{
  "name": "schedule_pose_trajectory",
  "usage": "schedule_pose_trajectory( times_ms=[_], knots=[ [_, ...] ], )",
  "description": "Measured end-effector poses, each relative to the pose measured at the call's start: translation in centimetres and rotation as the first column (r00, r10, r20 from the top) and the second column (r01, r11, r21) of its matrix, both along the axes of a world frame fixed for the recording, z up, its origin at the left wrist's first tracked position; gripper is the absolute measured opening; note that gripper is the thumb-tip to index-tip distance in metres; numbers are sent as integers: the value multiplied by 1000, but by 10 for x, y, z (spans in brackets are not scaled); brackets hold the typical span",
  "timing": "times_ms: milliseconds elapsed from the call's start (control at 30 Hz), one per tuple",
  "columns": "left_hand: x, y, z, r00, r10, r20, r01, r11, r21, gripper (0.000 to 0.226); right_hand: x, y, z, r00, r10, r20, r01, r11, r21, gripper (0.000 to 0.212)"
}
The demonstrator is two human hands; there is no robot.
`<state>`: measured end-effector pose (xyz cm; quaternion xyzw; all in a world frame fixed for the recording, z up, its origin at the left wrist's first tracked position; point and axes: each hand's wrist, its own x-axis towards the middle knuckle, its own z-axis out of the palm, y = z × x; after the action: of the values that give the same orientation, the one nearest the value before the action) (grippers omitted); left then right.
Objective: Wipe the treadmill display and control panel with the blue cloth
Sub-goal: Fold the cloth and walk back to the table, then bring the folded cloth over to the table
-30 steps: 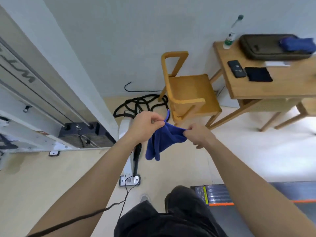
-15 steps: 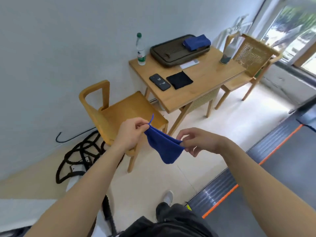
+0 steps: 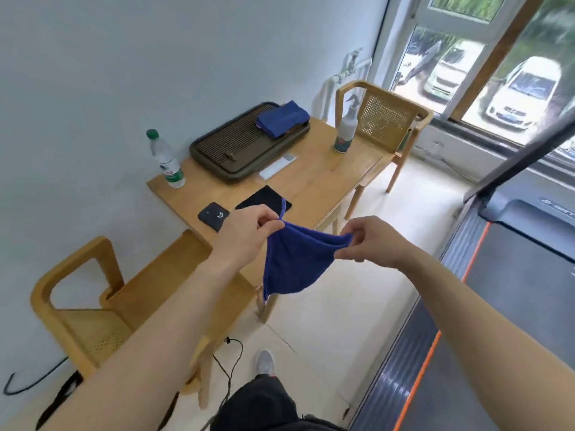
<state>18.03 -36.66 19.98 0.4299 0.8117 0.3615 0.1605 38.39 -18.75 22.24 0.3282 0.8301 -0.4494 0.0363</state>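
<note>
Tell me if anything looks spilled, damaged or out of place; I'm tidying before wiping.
Nothing stands out. The water bottle and spray bottle stand upright on the table, and both hands hold the blue cloth.

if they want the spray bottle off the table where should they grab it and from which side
Probably around the white body of the spray bottle, below the trigger head. It stands upright near the far right edge of the wooden table, with clear tabletop on the near side and a chair behind it. So come from the near side with the right hand, once its fingers let go of the blue cloth.
</note>
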Motion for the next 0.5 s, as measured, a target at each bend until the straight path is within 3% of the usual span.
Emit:
schedule_pose_trajectory(
  times_ms=[67, 267, 500],
  knots=[
    [-23, 31, -3, 999, -49, -4, 49, 999, -21, 13, -29, 28, 0, 999, -40, 21, 36, 986, 161, 17],
    [-101, 114, 5, 999, 14, 30, -14, 1000, -16, 21, -124, 125, 11, 999, -27, -43, 40, 941, 336, 11],
    [-178, 191, 23, 974, 144, -176, -152, 988, -33, 19, -238, 217, 18, 981, 140, -132, -67, 892, 447, 15]
  ],
)
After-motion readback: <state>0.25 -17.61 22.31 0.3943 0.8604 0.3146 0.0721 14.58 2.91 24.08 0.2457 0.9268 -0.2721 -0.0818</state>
